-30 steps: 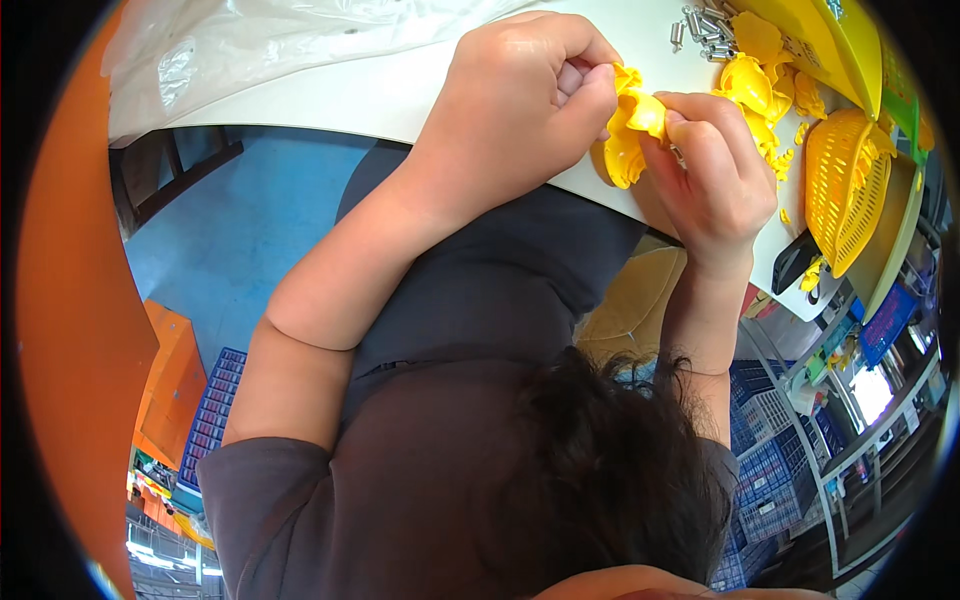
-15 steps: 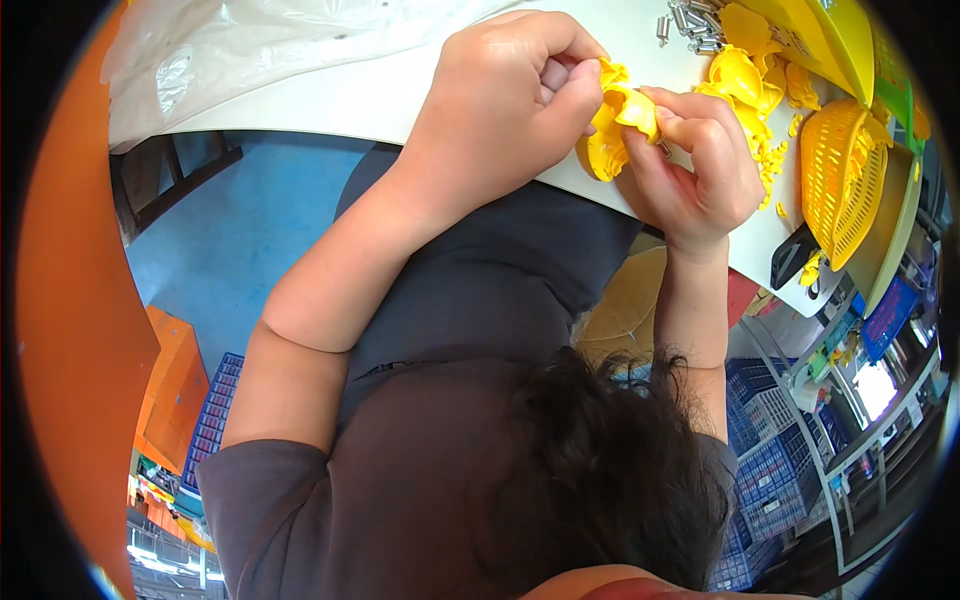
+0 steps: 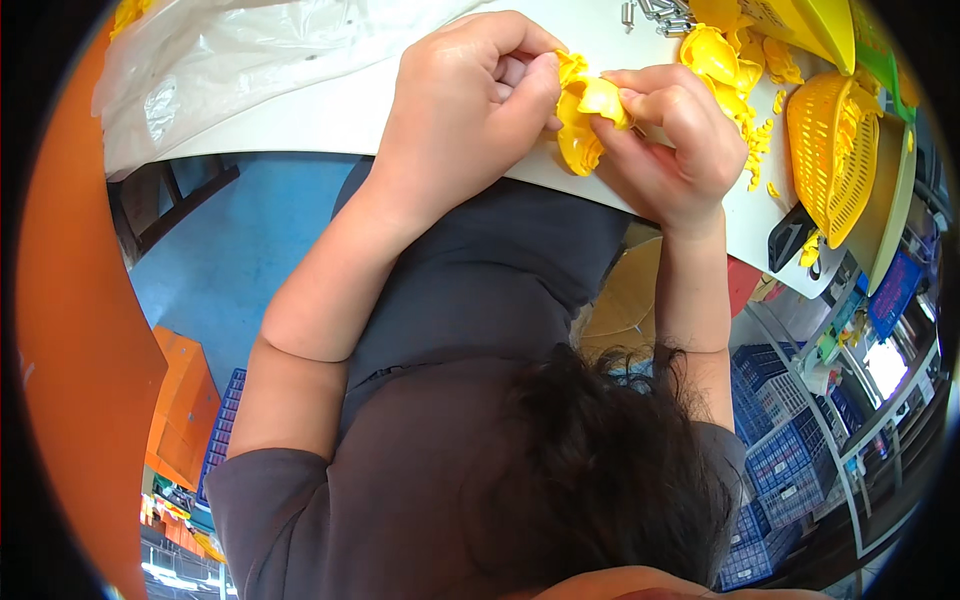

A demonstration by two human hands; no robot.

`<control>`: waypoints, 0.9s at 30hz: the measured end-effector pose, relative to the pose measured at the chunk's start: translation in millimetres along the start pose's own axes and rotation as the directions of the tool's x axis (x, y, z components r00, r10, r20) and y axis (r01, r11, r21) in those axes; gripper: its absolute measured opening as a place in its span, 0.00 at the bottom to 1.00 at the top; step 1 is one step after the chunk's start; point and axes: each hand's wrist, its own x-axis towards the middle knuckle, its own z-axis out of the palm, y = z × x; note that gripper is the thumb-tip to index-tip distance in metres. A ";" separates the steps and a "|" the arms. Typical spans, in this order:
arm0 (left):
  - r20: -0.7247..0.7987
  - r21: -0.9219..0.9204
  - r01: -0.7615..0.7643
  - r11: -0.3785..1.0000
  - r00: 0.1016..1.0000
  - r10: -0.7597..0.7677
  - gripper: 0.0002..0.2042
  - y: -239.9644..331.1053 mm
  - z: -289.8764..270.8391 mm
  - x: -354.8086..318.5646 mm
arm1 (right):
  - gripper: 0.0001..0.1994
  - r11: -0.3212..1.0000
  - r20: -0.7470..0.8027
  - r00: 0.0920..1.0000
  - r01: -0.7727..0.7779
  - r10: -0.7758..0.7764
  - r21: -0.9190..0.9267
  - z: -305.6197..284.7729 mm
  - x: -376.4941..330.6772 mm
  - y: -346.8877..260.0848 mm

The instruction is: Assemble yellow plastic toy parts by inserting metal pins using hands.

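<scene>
A yellow plastic piece (image 3: 585, 120) is held at the near edge of the white bench (image 3: 300, 115), pinched between the closed left hand (image 3: 470, 95) and the closed right hand (image 3: 670, 140). It is judged to be mid-work. Further yellow pieces (image 3: 725, 65) and small scraps (image 3: 758, 150) are heaped just beyond, beside a yellow basket (image 3: 830, 150), so much appears left to handle.

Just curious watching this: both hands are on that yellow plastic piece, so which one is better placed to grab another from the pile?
Probably the right hand: the pile of yellow pieces lies just beyond it, while the left hand sits farther away, keeping its grip on the yellow plastic piece.
</scene>
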 end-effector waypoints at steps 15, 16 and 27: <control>0.007 -0.081 0.036 0.996 0.999 -0.036 0.08 -1.6 1.3 0.9 | 0.14 0.999 -0.151 0.988 -0.001 0.007 0.039 8.7 -7.2 4.0; 0.000 -0.071 0.043 0.997 0.999 -0.043 0.08 -0.2 1.7 0.6 | 0.14 0.999 -0.154 0.988 -0.003 0.009 0.040 9.1 -7.7 4.6; -0.053 -0.108 0.090 0.990 0.994 -0.096 0.09 4.9 7.1 4.1 | 0.08 0.941 -0.035 0.942 -0.333 0.335 0.053 -2.8 1.3 -5.7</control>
